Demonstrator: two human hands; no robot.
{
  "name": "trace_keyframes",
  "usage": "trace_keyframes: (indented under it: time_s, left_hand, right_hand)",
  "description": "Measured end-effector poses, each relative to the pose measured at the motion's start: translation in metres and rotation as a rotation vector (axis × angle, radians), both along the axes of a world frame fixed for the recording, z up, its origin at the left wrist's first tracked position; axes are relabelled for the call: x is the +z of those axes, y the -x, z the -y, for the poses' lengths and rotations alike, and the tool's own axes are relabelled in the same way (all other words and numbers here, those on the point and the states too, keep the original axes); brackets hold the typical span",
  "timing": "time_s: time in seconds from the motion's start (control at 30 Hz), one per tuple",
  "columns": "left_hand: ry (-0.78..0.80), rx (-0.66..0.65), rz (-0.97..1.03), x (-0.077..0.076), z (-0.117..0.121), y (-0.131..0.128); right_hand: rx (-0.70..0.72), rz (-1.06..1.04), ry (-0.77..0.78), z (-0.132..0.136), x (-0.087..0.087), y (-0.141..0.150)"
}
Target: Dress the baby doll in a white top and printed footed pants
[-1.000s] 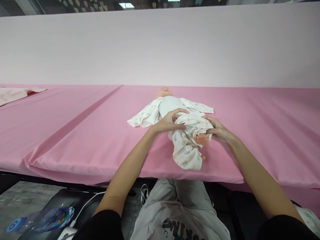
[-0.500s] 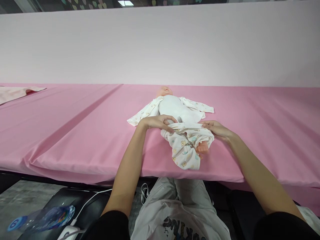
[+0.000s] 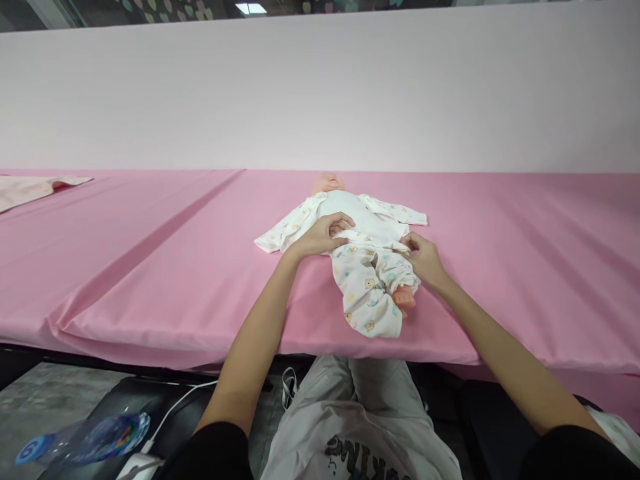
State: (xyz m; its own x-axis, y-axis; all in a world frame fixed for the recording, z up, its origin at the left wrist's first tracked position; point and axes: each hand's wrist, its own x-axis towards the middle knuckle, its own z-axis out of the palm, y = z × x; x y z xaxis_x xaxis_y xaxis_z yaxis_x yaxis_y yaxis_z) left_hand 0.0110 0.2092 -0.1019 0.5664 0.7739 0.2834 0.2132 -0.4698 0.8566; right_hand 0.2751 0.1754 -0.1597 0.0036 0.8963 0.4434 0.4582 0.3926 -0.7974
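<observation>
So the doll (image 3: 345, 208) is lying on its back around the middle of the frame, on a pink sheet (image 3: 150, 280), head pointing up toward the white wall (image 3: 320, 93). The patterned sleeves (image 3: 295, 223) are spread out to both sides, and the middle of the body is plain white. Little printed trousers (image 3: 370, 293) are on its legs, bunched up, with a bare foot (image 3: 404, 297) poking out at the lower right of them.

The left hand (image 3: 323, 235) is at the picture-left side of the waist, thumb and fingers curled with a small gap between them; can't tell if it's actually got any fabric. The right hand (image 3: 424, 259) is on the other side, fingertips pinching the edge of the waistband.

Other stuff: a pale cloth (image 3: 35, 190) at the left edge of the frame, plus a plastic bottle (image 3: 90, 439) and a white cable (image 3: 175, 407) down in the lower left corner.
</observation>
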Motion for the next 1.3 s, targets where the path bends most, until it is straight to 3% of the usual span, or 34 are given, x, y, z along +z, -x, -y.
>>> trace_keyframes:
  time_s: [0.07, 0.17, 0.23, 0.33, 0.43, 0.57, 0.77, 0.93, 1.1, 1.3]
  left_hand:
    - [-0.055, 0.02, 0.014, -0.001, 0.002, -0.005]
    - [-0.122, 0.044, 0.038, -0.003, 0.003, -0.012]
    - [-0.12, 0.036, 0.061, -0.006, 0.002, -0.014]
    - [0.0, -0.003, 0.121, -0.007, 0.001, -0.012]
    - [0.203, -0.047, 0.129, -0.004, 0.0, -0.003]
    - [0.39, -0.12, -0.005, 0.001, -0.002, 0.012]
    - [0.57, -0.194, -0.054, 0.001, -0.007, 0.028]
    - [0.487, -0.089, -0.155, -0.001, -0.014, 0.031]
    - [0.366, 0.027, -0.259, 0.003, -0.011, 0.029]
    - [0.222, 0.159, -0.18, 0.002, -0.011, 0.03]
  right_hand:
    - [0.118, -0.074, -0.014, 0.002, 0.009, 0.008]
    - [0.364, -0.153, 0.165, -0.002, 0.03, 0.026]
    - [0.421, -0.083, 0.257, -0.009, 0.046, 0.041]
    - [0.476, 0.049, 0.29, -0.025, 0.068, 0.06]
    - [0.613, 0.152, 0.417, -0.042, 0.08, 0.068]
    - [0.627, 0.177, 0.509, -0.059, 0.079, 0.064]
    - [0.627, 0.209, 0.669, -0.073, 0.072, 0.043]
    - [0.655, 0.314, 0.789, -0.082, 0.073, 0.018]
    - [0.687, 0.318, 0.767, -0.085, 0.074, 0.004]
    - [0.602, 0.195, 0.707, -0.083, 0.078, 0.008]
